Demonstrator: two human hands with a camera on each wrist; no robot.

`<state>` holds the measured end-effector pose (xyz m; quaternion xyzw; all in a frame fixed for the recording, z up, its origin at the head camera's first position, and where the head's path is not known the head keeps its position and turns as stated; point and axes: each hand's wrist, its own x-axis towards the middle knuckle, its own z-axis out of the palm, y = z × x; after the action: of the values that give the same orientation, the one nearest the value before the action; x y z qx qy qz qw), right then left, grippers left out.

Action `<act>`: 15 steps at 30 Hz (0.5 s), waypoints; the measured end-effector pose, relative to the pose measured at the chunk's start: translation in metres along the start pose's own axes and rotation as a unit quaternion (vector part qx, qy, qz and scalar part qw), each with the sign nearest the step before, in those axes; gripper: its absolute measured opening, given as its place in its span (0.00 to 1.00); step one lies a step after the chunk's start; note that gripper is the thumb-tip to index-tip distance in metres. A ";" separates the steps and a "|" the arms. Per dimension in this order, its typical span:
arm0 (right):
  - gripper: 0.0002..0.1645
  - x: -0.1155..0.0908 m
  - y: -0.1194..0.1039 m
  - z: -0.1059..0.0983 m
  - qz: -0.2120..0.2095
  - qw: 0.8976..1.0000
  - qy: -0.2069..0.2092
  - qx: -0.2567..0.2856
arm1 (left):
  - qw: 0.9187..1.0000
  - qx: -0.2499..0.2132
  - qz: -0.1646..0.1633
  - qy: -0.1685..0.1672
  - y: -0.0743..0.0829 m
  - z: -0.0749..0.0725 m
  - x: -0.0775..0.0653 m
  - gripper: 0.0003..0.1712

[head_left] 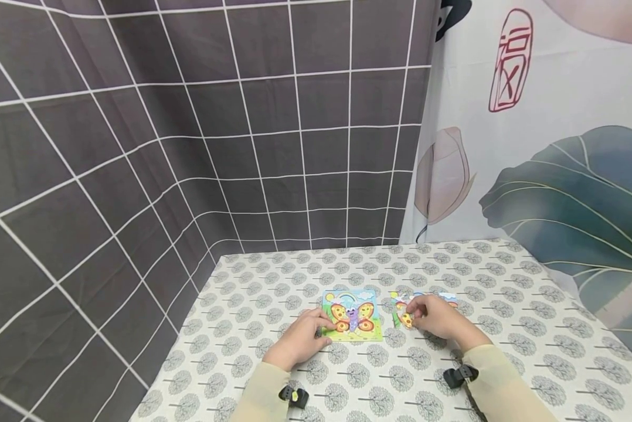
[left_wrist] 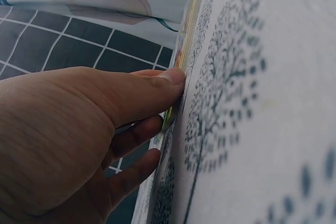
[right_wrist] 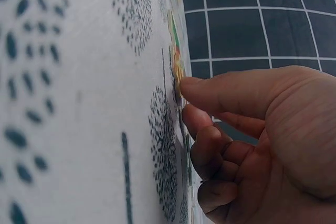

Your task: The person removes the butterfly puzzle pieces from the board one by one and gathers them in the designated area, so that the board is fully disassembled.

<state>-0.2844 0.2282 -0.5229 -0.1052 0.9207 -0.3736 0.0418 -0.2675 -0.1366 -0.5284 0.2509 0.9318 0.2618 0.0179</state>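
A square butterfly puzzle (head_left: 353,319) lies on the table, with a purple body, red-and-yellow wings and a rainbow. At its lower left edge rests my left hand (head_left: 304,337), forefinger over the picture and thumb by the corner. The left wrist view has that thumb (left_wrist: 173,76) right at the puzzle's edge, the other fingers spread behind. To the right, my right hand (head_left: 436,316) pinches a puzzle piece (head_left: 405,320) showing part of a yellow, red-edged wing. Close over the cloth, the right thumb (right_wrist: 191,88) meets this piece, with the remaining fingers curled below.
More picture pieces (head_left: 448,296) lie behind and partly under the right hand. A white tablecloth (head_left: 379,381) with grey trees covers the table. Dark gridded curtain (head_left: 321,146) stands behind and left; a pale floral curtain (head_left: 464,105) hangs right. Each wrist wears a small black device.
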 end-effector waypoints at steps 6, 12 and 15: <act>0.11 0.000 -0.004 0.001 -0.007 1.000 0.008 -0.004 | 1.000 -0.007 -0.003 -0.002 0.001 0.001 0.000 0.19; 0.10 0.006 -0.011 0.008 -0.009 1.000 0.014 -0.020 | 1.000 0.000 0.004 0.000 0.001 0.001 0.001 0.21; 0.10 0.009 -0.016 0.012 -0.015 1.000 0.012 -0.022 | 1.000 0.007 0.012 0.005 0.002 0.001 0.001 0.22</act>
<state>-0.2888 0.2069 -0.5201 -0.1150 0.9274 -0.3553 0.0228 -0.2675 -0.1343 -0.5281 0.2607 0.9306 0.2567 0.0086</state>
